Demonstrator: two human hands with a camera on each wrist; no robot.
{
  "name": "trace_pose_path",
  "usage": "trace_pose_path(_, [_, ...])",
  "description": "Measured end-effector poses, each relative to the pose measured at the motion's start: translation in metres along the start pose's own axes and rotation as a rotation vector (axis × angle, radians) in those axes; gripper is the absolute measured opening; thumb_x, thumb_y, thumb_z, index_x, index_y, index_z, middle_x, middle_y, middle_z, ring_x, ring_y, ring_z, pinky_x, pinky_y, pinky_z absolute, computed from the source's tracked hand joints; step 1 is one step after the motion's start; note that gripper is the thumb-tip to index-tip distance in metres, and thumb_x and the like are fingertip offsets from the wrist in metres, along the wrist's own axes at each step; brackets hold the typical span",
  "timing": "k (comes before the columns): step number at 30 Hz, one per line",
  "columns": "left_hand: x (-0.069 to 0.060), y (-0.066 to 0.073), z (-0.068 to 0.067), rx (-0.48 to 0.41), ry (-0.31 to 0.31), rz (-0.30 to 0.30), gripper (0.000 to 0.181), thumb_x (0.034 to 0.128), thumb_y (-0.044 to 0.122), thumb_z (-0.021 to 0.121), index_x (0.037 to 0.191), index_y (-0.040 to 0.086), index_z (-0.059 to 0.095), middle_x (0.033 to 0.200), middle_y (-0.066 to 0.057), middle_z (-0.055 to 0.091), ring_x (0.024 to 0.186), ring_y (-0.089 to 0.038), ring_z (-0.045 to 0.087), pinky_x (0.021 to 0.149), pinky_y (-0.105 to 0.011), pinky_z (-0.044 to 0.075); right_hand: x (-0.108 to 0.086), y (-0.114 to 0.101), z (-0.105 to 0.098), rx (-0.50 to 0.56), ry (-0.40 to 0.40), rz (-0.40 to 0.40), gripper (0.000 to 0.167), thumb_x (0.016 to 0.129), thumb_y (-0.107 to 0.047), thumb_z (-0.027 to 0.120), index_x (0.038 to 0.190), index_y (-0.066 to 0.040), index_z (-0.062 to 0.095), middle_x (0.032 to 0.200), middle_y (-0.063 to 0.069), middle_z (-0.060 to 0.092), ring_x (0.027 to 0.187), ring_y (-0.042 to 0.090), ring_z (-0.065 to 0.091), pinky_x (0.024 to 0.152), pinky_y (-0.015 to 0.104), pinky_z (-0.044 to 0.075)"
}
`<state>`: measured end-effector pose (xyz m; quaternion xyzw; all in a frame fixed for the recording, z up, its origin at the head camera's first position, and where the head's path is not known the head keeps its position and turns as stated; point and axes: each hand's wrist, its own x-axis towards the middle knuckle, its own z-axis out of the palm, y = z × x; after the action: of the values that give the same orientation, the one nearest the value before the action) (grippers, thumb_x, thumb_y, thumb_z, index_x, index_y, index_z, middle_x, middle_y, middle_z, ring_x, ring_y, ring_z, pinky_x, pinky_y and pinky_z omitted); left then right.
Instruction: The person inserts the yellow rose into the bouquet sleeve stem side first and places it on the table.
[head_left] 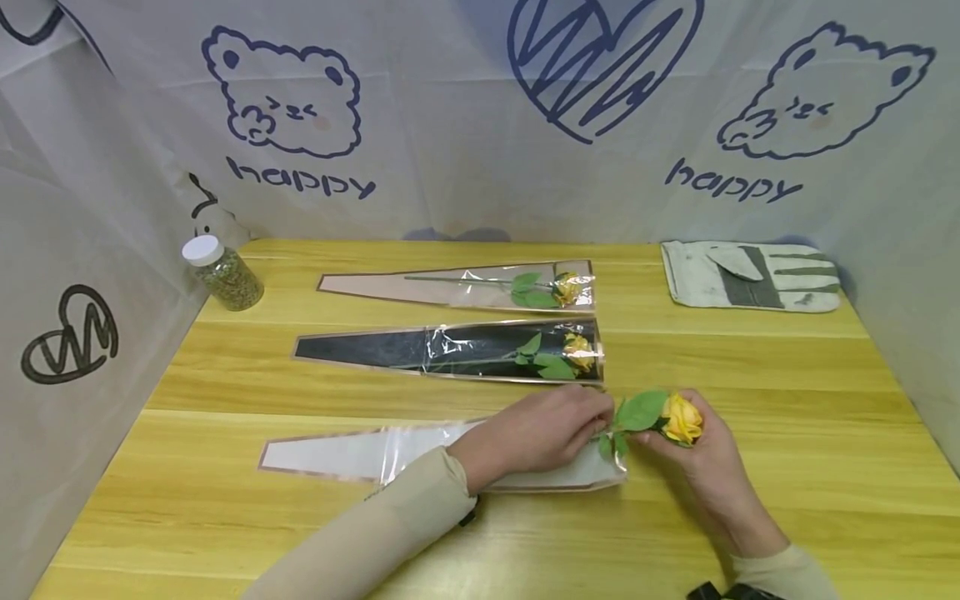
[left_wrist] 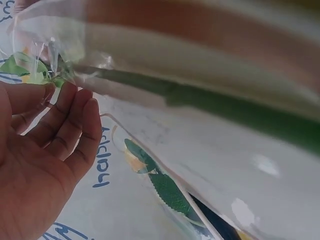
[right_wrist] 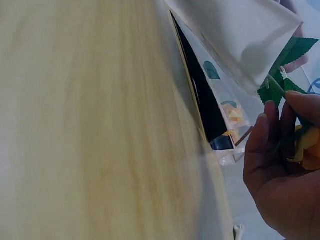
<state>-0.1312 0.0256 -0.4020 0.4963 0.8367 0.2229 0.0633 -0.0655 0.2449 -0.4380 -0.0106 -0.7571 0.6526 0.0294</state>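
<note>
A yellow artificial rose (head_left: 682,419) with green leaves (head_left: 642,411) lies partly in a long white flower sleeve (head_left: 322,456). In the left wrist view its green stem (left_wrist: 215,107) runs along inside the clear film. At the sleeve's wide mouth, my left hand (head_left: 536,429) pinches the film edge close to the leaves. My right hand (head_left: 712,458) holds the rose by the stem just below the bloom. The right wrist view shows the thumb and fingers of that hand (right_wrist: 280,175) about the stem, the bloom against the palm.
Behind lie a black sleeve (head_left: 360,346) and a pale pink sleeve (head_left: 375,283), each with a yellow rose inside. A lidded jar of dried bits (head_left: 234,279) stands at the back left. A grey-white glove (head_left: 697,275) lies at the back right. Printed cloth (head_left: 450,150) walls the table.
</note>
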Motion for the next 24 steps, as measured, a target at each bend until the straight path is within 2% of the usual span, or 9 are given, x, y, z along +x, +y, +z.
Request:
trace_pose_path(6, [0.0013,-0.0006,-0.0016,-0.001,-0.015,-0.033,0.014,0.1033,0.017,0.05,0.089,0.018,0.047,0.079,0.007,0.048,0.075,-0.006,0.047,0.067,-0.017,0.041,0.0008,-0.0018,-0.0038,0.051,0.034,0.004,0.037,0.079,0.014,0.073,0.108,0.002,0.053,0.101,-0.004,0.064,0.095,0.009,0.058,0.083,0.018,0.046])
trace_pose_path(11, [0.0011,-0.0007,-0.0005,-0.028,-0.034,-0.055,0.014,0.1036,0.017,0.049,0.09,0.017,0.047,0.079,0.007,0.049,0.074,-0.006,0.049,0.066,-0.016,0.041,0.0013,-0.002,-0.0086,0.068,0.052,-0.013,0.037,0.079,0.016,0.071,0.106,-0.003,0.055,0.101,-0.005,0.064,0.095,0.009,0.058,0.082,0.017,0.046])
trace_pose_path(16, [0.0014,0.0003,0.0015,-0.032,-0.006,-0.055,0.012,0.1034,0.016,0.049,0.091,0.017,0.047,0.083,0.008,0.05,0.077,-0.005,0.049,0.069,-0.015,0.042,0.0011,0.0003,-0.0066,0.121,0.04,-0.049,0.041,0.075,0.024,0.068,0.104,-0.002,0.055,0.102,-0.004,0.064,0.096,0.009,0.059,0.082,0.018,0.048])
trace_pose_path(19, [0.0016,0.0016,0.002,-0.019,0.015,-0.053,0.013,0.1033,0.015,0.049,0.091,0.017,0.047,0.083,0.008,0.049,0.078,-0.005,0.048,0.071,-0.015,0.041,0.0003,0.0012,-0.0034,0.112,0.06,-0.057,0.042,0.072,0.026,0.068,0.103,0.0,0.055,0.101,-0.004,0.063,0.096,0.008,0.058,0.082,0.017,0.047])
trace_pose_path(24, [0.0034,0.0053,0.0022,-0.04,0.044,-0.048,0.013,0.1028,0.015,0.051,0.09,0.016,0.049,0.083,0.008,0.049,0.076,-0.005,0.047,0.069,-0.013,0.04,0.0,0.001,0.0011,0.059,0.053,0.001,0.04,0.073,0.022,0.071,0.103,0.004,0.052,0.1,-0.005,0.062,0.097,0.009,0.056,0.085,0.017,0.045])
